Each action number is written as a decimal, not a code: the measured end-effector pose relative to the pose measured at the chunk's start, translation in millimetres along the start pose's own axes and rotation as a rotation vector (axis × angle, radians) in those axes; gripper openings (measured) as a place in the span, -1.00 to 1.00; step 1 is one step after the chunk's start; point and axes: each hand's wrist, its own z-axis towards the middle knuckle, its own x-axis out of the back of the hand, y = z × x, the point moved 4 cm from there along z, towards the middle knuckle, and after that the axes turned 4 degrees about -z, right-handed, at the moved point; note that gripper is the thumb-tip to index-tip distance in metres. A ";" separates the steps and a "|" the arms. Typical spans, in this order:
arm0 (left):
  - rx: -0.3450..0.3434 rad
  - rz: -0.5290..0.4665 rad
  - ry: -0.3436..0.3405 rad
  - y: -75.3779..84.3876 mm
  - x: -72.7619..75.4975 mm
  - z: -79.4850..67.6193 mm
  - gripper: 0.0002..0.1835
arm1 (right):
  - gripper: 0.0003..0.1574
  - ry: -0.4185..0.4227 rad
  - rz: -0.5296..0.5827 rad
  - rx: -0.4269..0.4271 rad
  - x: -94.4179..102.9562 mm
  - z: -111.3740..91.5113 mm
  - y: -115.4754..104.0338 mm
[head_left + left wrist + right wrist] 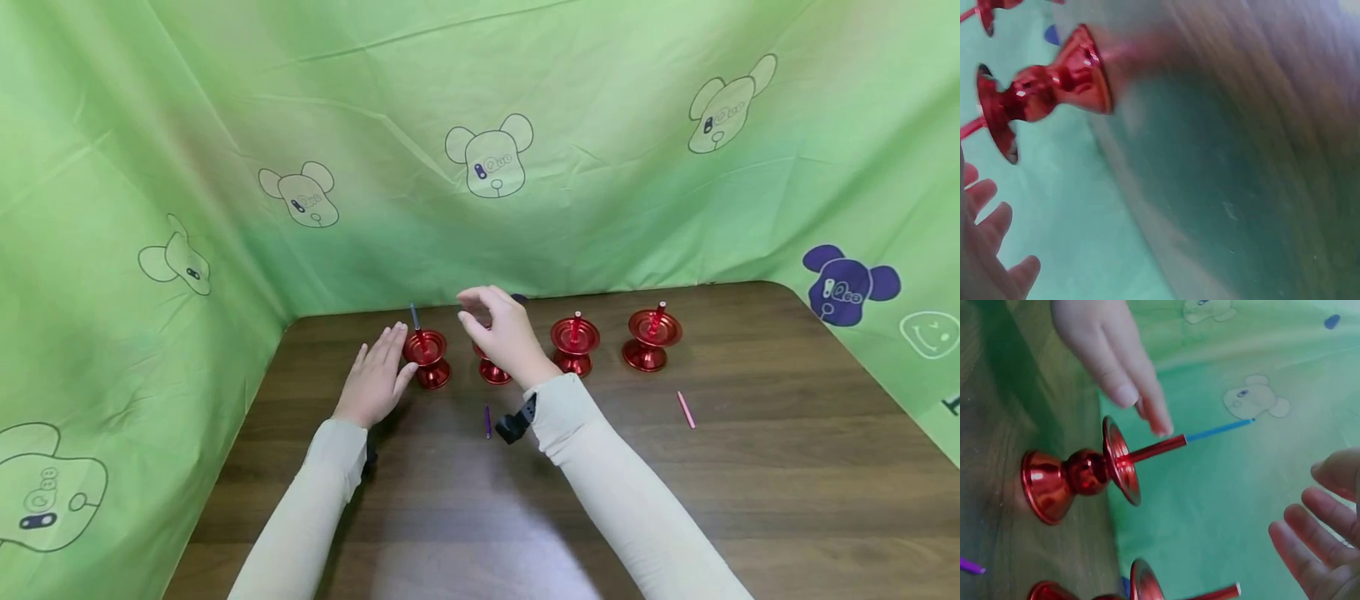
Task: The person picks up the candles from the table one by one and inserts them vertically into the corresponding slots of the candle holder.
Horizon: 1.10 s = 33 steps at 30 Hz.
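Note:
The leftmost red metal candle holder (433,377) stands upright, with a thin blue candle (1219,430) rising from its central red tube (1159,449). My left hand (378,379) is just left of this holder, fingers extended, gripping nothing; in the right wrist view its fingertips come close to the tube, and I cannot tell whether they touch. Over the second candle holder (495,372) is my right hand (501,329), partly hiding it. Its fingers are spread and loosely bent in the right wrist view, with nothing between them.
Two more red holders, one in the middle right (574,340) and one at the far right (651,337), have bare tubes. A purple candle (487,422) and a pink candle (686,410) lie on the wooden table (787,467). Green printed cloth (585,242) hangs behind.

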 end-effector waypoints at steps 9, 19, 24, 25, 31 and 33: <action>-0.117 0.042 0.188 22.1 14.5 -13.9 -0.38 | -0.71 0.065 -0.016 -0.080 13.4 -37.5 13.4; -0.276 0.096 0.179 54.2 13.1 -8.7 -0.40 | -0.71 0.113 -0.037 -0.198 6.6 -73.8 24.0; -0.283 0.117 0.098 66.3 6.1 0.2 -0.36 | -0.74 0.091 -0.049 -0.267 -1.4 -84.7 31.5; -0.286 0.120 0.084 68.5 4.2 1.9 -0.35 | -0.74 0.084 -0.054 -0.279 -2.9 -86.6 32.3; -0.276 0.134 -0.004 78.7 -7.5 12.4 -0.32 | -0.75 0.007 -0.138 -0.364 -15.0 -97.3 39.1; -0.264 0.144 -0.033 80.6 -10.8 15.7 -0.32 | -0.76 -0.031 -0.168 -0.399 -18.9 -100.4 41.7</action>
